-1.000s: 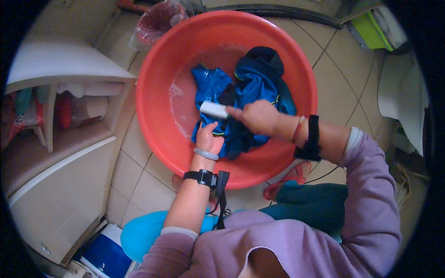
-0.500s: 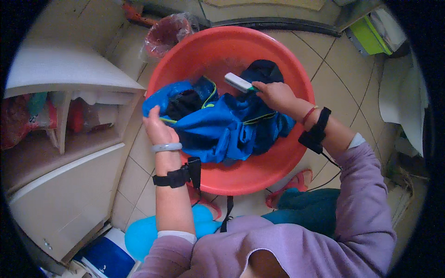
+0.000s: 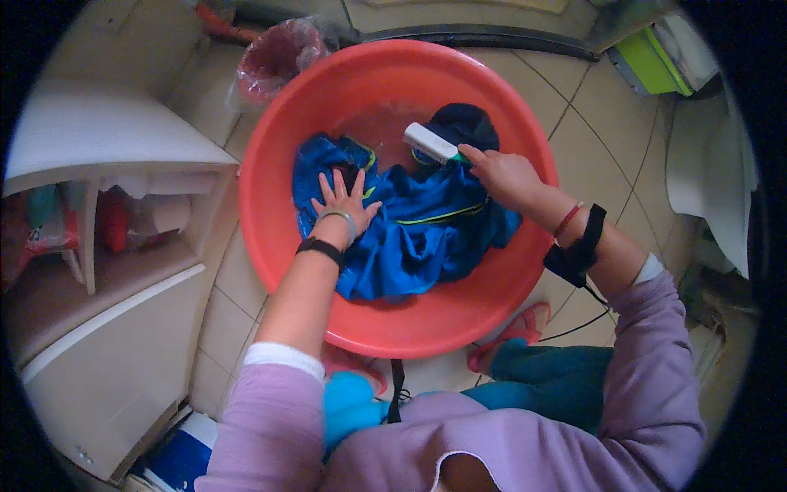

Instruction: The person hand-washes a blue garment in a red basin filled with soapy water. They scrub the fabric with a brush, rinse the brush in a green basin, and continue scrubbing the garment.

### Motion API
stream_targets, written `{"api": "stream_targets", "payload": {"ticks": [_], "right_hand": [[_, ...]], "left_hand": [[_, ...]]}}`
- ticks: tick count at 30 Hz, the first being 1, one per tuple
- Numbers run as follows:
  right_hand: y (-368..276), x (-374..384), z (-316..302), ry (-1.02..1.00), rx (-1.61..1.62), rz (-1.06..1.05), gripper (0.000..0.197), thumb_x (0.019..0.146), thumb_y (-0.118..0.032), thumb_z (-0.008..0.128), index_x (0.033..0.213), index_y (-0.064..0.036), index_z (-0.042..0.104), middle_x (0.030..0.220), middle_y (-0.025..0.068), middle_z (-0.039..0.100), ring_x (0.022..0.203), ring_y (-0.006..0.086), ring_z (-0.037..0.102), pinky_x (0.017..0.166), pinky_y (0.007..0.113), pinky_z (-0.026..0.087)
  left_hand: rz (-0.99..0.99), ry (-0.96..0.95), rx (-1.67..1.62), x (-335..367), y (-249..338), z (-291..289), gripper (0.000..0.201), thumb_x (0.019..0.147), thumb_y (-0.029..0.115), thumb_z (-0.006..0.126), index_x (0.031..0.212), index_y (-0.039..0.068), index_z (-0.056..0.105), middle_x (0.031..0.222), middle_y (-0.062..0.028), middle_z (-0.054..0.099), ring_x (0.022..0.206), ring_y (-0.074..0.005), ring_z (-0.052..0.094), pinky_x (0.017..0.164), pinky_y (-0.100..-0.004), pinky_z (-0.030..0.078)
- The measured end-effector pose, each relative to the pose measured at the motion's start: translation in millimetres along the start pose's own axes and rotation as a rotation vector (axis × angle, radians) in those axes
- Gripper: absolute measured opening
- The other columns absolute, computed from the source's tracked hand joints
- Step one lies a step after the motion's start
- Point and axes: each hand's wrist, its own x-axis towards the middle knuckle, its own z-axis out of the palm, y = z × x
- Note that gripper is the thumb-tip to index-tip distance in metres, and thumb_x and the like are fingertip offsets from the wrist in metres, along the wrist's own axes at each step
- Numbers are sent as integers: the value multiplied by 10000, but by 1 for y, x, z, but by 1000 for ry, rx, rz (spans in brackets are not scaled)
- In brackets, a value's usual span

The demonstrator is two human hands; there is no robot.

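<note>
A blue garment (image 3: 406, 250) with yellow-green piping, wet-looking, lies bunched in a wide red basin (image 3: 261, 238). My left hand (image 3: 344, 201) rests on the garment's left part with its fingers spread, next to a black patch of the cloth. In my right hand (image 3: 502, 176) is a scrub brush (image 3: 431, 143) with a white head and a green handle. My fingers are wrapped round the handle, and the head is over the far part of the garment, near a dark bunch of cloth (image 3: 467, 127). Whether the brush touches cloth is unclear.
A small red bin (image 3: 279, 61) with a clear plastic liner stands behind the basin's left side. On the left is a pale cabinet (image 3: 115, 328) with open shelves. A bright green container (image 3: 652, 61) sits at the far right, and a white curved fixture (image 3: 709, 189) is on the right.
My left hand has moved right from the basin's left side onto the garment, its fingers now spread. The garment's left end has come in off the rim. The brush has barely shifted.
</note>
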Motion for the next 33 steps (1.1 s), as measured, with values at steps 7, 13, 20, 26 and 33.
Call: {"api": "stream_targets", "payload": {"ticks": [7, 13, 20, 26, 33], "right_hand": [[-6, 9, -3, 81, -137, 44, 198, 912, -160, 409, 1045, -51, 507, 1028, 210, 583, 923, 388, 611, 725, 473, 523], [-20, 27, 5, 141, 63, 338, 473, 781, -348, 693, 1108, -42, 541, 1125, 219, 552, 983, 386, 596, 787, 470, 517], [-49, 48, 38, -29, 348, 369, 333, 805, -170, 561, 1087, 6, 545, 1015, 252, 628, 988, 412, 598, 832, 479, 487], [-27, 31, 36, -103, 319, 202, 305, 778, -269, 625, 963, -28, 643, 976, 204, 651, 934, 372, 620, 814, 447, 500], [19, 16, -3, -139, 264, 160, 278, 771, -269, 656, 971, -77, 670, 914, 161, 671, 857, 331, 638, 725, 422, 505]], "left_hand": [[-17, -78, 21, -9, 5, -23, 720, 895, 540, 463, 1482, 311, 115, 1548, -139, 12, 1406, -416, 4, 1047, -630, 224], [-160, 170, -285, -20, -14, -29, 1081, 646, 596, 734, 1473, 194, 164, 1496, -259, 141, 1340, -456, 247, 1034, -547, 326], [-204, -41, -492, 2, -18, 4, 865, 700, 253, 732, 1406, 61, 270, 1235, -206, 550, 1126, -342, 546, 994, -388, 415], [228, -309, -1179, -20, -36, 16, 544, 741, 125, 634, 1259, 34, 493, 1134, -106, 607, 947, -230, 590, 851, -345, 487], [439, -217, -1350, -78, -13, -75, 497, 746, 50, 595, 1237, 49, 519, 1091, -45, 614, 924, -170, 593, 835, -308, 487]]}}
